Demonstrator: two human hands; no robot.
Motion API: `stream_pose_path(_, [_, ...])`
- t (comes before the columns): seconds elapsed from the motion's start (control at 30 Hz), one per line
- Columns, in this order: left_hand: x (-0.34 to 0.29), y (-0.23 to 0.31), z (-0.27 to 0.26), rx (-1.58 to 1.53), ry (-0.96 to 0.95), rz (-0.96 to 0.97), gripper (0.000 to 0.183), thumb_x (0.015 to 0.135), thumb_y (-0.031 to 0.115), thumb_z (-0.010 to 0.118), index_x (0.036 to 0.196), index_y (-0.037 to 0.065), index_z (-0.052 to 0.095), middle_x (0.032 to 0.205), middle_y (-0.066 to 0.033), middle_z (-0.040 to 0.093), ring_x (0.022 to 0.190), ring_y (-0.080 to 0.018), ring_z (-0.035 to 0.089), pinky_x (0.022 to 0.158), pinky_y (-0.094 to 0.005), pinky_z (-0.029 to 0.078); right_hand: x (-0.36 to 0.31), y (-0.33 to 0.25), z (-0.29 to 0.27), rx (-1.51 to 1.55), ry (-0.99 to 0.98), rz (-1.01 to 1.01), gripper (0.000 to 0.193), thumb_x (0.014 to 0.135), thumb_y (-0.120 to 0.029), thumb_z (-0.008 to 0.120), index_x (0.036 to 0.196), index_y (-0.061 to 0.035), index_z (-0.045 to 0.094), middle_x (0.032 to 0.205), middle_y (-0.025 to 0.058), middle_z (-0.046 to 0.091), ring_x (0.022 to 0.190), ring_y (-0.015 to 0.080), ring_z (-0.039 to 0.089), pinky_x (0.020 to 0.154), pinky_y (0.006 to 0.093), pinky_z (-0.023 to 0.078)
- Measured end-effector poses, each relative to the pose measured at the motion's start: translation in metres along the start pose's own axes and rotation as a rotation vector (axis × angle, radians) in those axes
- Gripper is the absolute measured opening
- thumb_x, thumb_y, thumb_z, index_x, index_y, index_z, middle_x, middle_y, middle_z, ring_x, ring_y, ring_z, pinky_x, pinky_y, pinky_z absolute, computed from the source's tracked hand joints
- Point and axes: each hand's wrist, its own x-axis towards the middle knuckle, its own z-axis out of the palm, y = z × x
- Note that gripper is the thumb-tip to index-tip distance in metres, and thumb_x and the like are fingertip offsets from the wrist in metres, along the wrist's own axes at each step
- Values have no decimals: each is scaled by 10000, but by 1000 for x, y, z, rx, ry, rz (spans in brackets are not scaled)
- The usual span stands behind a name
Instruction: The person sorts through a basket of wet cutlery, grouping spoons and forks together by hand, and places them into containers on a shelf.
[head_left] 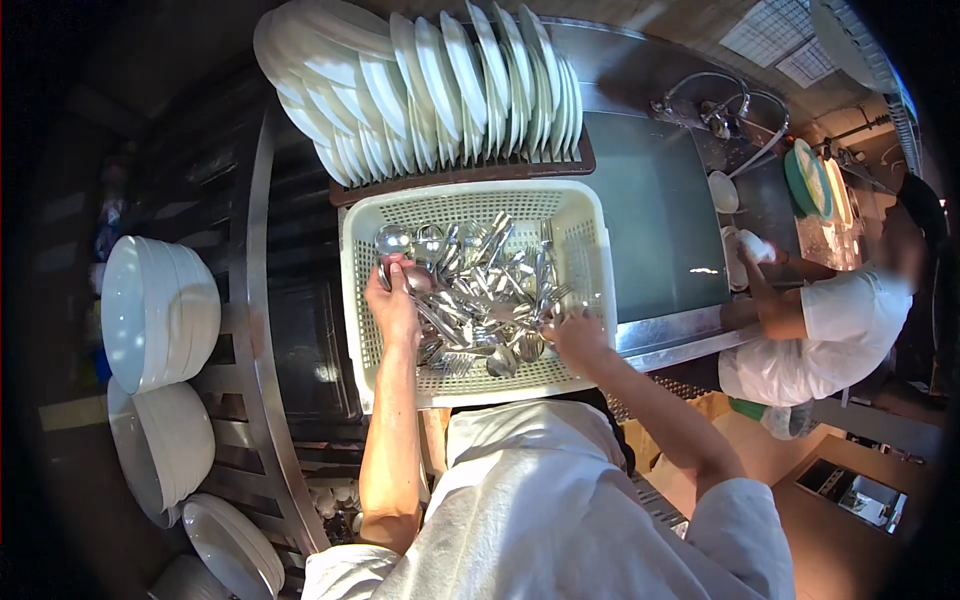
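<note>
Steel shelving [258, 330] with slats is running down the left of a dim kitchen, and white bowls [165, 315] are leaning there in nested stacks, tipped on their sides. Just right of it, a pale perforated basket [352, 300] is sitting before the person, and a heap of cutlery [480, 290] is filling its middle, with forks, spoons and other pieces lying crisscross. At the basket's left side, the left hand [395, 295] is holding spoons [418, 280] in a narrow grip. Behind the basket, a brown rack [455, 180] is keeping a long row of white plates [440, 85] on edge. Over the basket's right part, the right hand [575, 338] is resting close to a fork [558, 295], its fingers shaded, so whether it is gripping anything I cannot tell. Beyond it, a sink basin [650, 210] is spreading out beneath a tap [720, 120] with curved hoses. At the far right, a co-worker [850, 325] in white is handling something pale near a green tub [805, 180].
</note>
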Motion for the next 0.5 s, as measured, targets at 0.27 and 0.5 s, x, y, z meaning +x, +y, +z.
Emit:
stream_pose_path(0.27, [-18, -2, 5, -299, -47, -241, 101, 936, 111, 648, 921, 19, 609, 785, -50, 625, 661, -136, 600, 597, -265, 530, 2, -13, -7, 437, -285, 100, 499, 862, -269, 633, 1216, 50, 487, 953, 222, 677, 892, 396, 672, 818, 428, 543])
stream_pose_path(0.5, [-23, 18, 16, -328, 62, -388, 242, 975, 263, 599, 955, 22, 586, 728, -42, 582, 579, -151, 575, 549, -287, 529, 6, 6, 33, 603, -236, 98, 508, 865, -417, 645, 1061, 49, 600, 943, 259, 659, 894, 375, 658, 786, 467, 513])
